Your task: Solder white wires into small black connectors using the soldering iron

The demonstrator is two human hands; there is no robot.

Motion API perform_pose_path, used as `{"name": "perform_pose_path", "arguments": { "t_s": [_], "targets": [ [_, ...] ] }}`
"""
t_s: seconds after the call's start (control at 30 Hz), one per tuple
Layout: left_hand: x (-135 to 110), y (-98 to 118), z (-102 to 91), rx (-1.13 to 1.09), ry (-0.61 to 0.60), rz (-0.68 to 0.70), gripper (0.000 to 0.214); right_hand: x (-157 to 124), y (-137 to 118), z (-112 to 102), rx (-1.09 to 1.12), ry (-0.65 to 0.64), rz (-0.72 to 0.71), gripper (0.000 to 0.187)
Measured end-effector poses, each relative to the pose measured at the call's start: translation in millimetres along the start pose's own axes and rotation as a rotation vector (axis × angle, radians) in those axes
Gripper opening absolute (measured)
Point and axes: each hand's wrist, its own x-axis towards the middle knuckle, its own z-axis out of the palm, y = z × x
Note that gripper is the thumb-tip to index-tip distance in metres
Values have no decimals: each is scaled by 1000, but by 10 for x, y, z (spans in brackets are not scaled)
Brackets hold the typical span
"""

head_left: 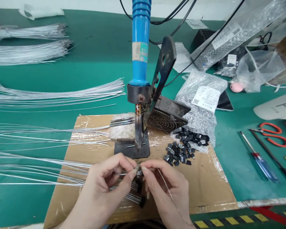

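My left hand [107,179] pinches thin white wires [38,162] that run off to the left, its fingertips meeting those of my right hand [165,184]. Between the fingertips sits a small black component [139,172]; my right hand pinches it and also holds a thin strand of solder wire [165,184]. Just beyond the fingertips stands a blue-handled soldering iron [140,63], clamped tip-down on a black stand [133,149]. A pile of small black components [183,148] lies to the right on the cardboard sheet [205,184]. Finished wires with black ends [137,198] lie under my hands.
Bundles of white wires [50,93] fan across the green table [97,57] at left. A small fan [168,116] sits behind the iron, beside bags of parts [202,98]. A blue-handled screwdriver [259,157] and orange-handled scissors [274,133] lie at right.
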Motion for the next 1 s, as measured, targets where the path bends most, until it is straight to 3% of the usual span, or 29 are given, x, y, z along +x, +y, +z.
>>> {"name": "perform_pose_path", "arguments": {
  "t_s": [0.13,0.23,0.33,0.5,0.63,0.8,1.0],
  "targets": [
    [-6,-7,-2,-24,9,-36,15,-26,45,-83,-126,51,-122,29],
    [9,-10,6,-10,39,-33,15,-41,66,-142,-185,61,-61,42],
    [41,5,20,-14,76,-27,13,-51,42,-146,-210,80,-12,35],
    [87,52,40,-21,114,-20,13,-76,-36,-130,-271,155,-46,16],
    [104,67,41,-14,118,-24,14,-62,-68,-158,-315,142,-127,30],
    [114,0,27,-75,107,-28,15,1,-84,-134,-175,81,-214,22],
    [143,39,21,-82,96,-24,13,18,-96,-52,-64,63,-186,18]
  ]
}}
